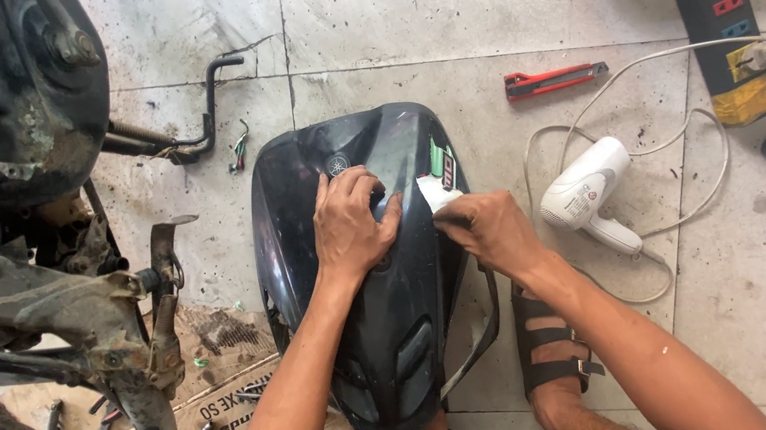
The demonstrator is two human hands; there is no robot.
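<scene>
A glossy black scooter body panel lies lengthwise on the floor between my knees. My left hand presses flat on its upper middle, fingers spread slightly. My right hand sits at the panel's right edge, pinching a white strip of sticker that is lifted off the surface. A green and red decal remains on the panel just above the strip.
A white hair dryer with its cord lies right of the panel; a black power strip and red cutter lie beyond. The stripped scooter frame fills the left. Flattened cardboard with small tools lies underneath. My sandalled foot is lower right.
</scene>
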